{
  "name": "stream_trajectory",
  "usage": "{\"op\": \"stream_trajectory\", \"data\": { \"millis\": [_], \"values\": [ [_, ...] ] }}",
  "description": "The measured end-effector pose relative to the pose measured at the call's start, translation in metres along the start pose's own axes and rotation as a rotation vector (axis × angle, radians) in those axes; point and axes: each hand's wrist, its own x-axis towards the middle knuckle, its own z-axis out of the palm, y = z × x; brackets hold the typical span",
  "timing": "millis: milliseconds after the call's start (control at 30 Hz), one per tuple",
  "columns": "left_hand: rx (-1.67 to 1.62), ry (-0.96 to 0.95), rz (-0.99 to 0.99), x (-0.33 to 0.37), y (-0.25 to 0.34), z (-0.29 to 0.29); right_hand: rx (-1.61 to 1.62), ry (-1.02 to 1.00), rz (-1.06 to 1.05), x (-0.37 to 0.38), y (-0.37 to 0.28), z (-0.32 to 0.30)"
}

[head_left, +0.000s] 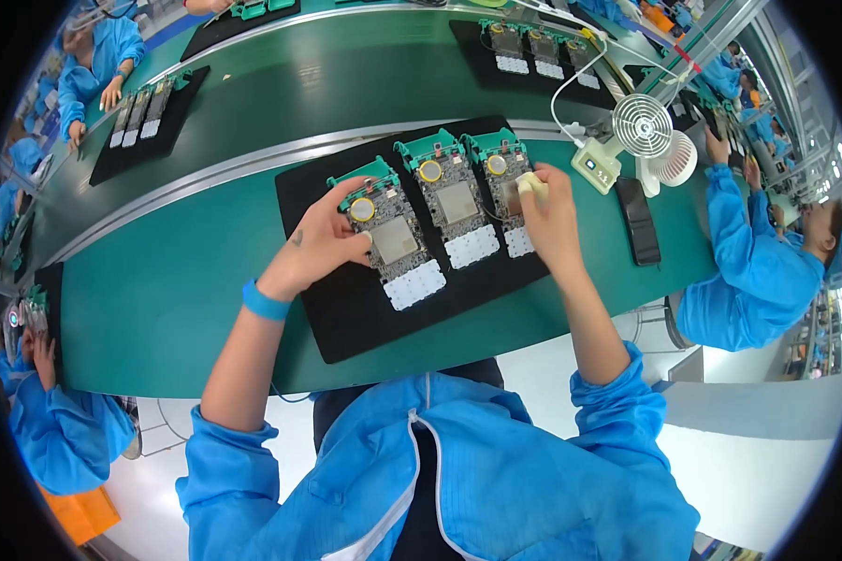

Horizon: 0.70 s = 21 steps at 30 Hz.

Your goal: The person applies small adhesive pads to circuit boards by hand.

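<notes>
Three grey circuit boards lie side by side on a black mat (337, 323), each with a green frame at its far end, a round yellow-rimmed cell and a white keypad sheet at its near end. My left hand (311, 241) grips the left circuit board (395, 241) by its left side, fingers at the green frame and thumb on the metal shield's edge. The middle circuit board (457, 202) is untouched. Over the right circuit board (497, 166), my right hand (554, 222) has its fingers pinched together, pale covers on the tips. Whatever they hold is hidden.
A white fan (642, 126) with a small display box stands right of the mat, near a black phone (638, 222). Beyond a metal rail (243, 168), more boards rest on black mats (173, 140) on a green belt. Blue-clothed people work on both sides.
</notes>
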Motion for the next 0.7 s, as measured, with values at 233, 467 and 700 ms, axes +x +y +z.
{"op": "stream_trajectory", "data": {
  "millis": [233, 467, 700],
  "values": [
    [0.034, -0.081, -0.004, 0.027, -0.005, -0.008, 0.924, -0.103, 0.512, 0.016, 0.007, -0.009],
    [0.025, -0.107, -0.007, 0.034, -0.007, -0.009, 0.770, -0.259, 0.244, 0.024, -0.028, 0.041],
    [0.087, -0.174, -0.021, 0.067, 0.003, 0.012, 0.755, -0.096, 0.342, 0.043, 0.012, 0.027]
  ]
}}
